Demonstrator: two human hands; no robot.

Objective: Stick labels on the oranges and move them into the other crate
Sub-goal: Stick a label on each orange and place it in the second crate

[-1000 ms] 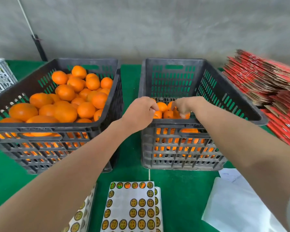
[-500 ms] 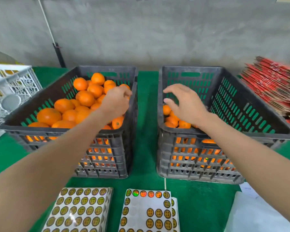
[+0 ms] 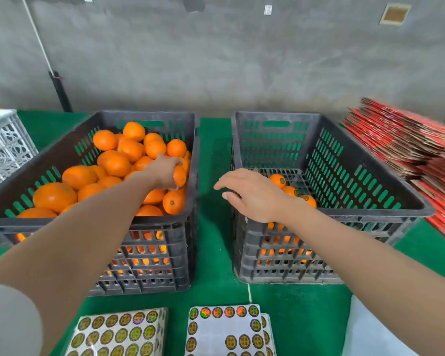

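Two dark plastic crates stand side by side on the green table. The left crate (image 3: 194, 160) is heaped with oranges (image 3: 116, 164). My left hand (image 3: 163, 172) reaches into it near the right wall and grips one orange (image 3: 179, 176). The right crate (image 3: 370, 191) holds several oranges (image 3: 278, 180) with labels on them, low in its near-left corner. My right hand (image 3: 252, 194) hovers over that crate's left rim, fingers spread and relaxed, holding nothing. Two sheets of round gold labels (image 3: 118, 332) (image 3: 224, 330) lie at the table's near edge.
A stack of flat red cartons (image 3: 406, 145) lies at the right. A white lattice crate (image 3: 3, 147) stands at the far left. A white sheet (image 3: 370, 332) lies at the near right. A grey wall (image 3: 216, 52) rises behind the table.
Both hands left the right crate. My left hand moved into the left crate and closed round an orange. My right hand opened and drifted left toward the gap between the crates.
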